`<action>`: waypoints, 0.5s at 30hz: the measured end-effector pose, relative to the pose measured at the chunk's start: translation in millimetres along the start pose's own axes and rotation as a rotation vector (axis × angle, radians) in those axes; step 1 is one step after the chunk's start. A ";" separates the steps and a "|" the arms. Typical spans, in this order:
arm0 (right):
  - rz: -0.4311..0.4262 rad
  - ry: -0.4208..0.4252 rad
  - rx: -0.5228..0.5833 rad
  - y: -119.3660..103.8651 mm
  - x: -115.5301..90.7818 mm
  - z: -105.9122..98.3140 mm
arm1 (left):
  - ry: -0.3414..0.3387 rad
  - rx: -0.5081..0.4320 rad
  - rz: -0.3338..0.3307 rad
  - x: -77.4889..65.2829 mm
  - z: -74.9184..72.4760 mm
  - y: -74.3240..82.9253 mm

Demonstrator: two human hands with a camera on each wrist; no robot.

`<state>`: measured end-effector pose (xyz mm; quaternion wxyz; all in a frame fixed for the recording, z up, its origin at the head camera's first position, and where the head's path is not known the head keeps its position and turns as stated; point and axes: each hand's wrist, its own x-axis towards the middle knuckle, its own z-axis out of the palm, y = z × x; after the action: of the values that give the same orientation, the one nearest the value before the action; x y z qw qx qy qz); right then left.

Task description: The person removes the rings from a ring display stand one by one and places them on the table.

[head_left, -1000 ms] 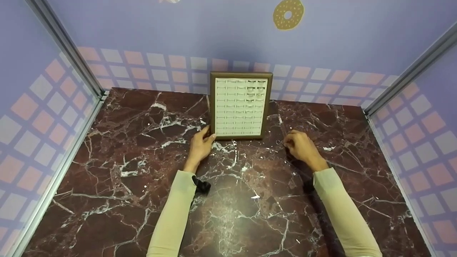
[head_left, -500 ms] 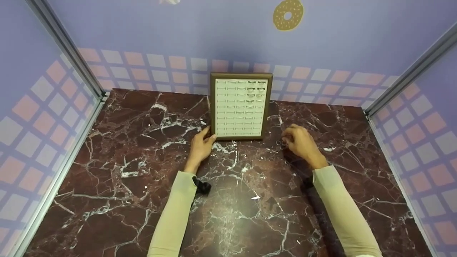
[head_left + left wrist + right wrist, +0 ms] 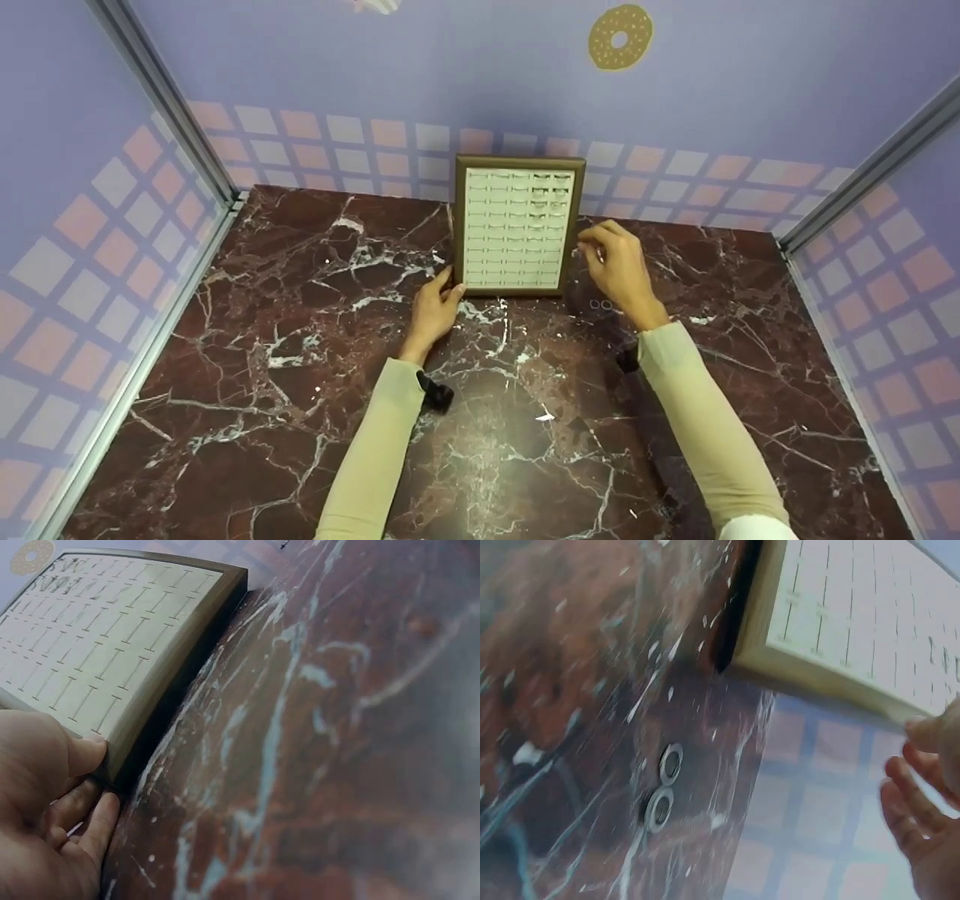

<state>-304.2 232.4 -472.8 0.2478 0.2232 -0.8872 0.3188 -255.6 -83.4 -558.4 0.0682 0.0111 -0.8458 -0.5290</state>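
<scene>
A brown-framed ring display board (image 3: 517, 232) leans upright against the back wall, its white face lined with rows of slots. Several rings (image 3: 551, 191) sit in the slots at its upper right. My left hand (image 3: 435, 311) grips the lower left corner of the frame, with the thumb (image 3: 88, 756) on the front. My right hand (image 3: 619, 266) is raised beside the board's right edge, fingers bent toward it. Whether a ring is pinched there I cannot tell; the fingertips are partly out of the right wrist view. Two silver rings (image 3: 664, 787) lie side by side on the table below.
Dark red marbled table (image 3: 262, 420) with white veins and small white scraps (image 3: 545, 416). A lilac wall (image 3: 480, 75) with pink and white squares stands behind, and side walls in metal channels (image 3: 169, 97) close off left and right.
My right hand has lifted from beside the two loose rings and moved up toward the board's right edge. The left hand stays on the frame's corner; the head view has shifted slightly.
</scene>
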 end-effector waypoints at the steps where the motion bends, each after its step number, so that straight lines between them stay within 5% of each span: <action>1: -0.010 0.017 0.006 -2.1 3.3 2.2 | 0.003 0.017 0.009 0.0 0.8 -0.2; 15: 0.017 0.171 0.028 -25.6 39.9 25.5 | 0.026 0.087 0.058 -2.6 4.2 -2.3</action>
<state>-328.6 187.9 -455.1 0.3169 0.1913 -0.8601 0.3510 -253.6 -80.4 -562.5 0.0938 -0.0037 -0.8671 -0.4892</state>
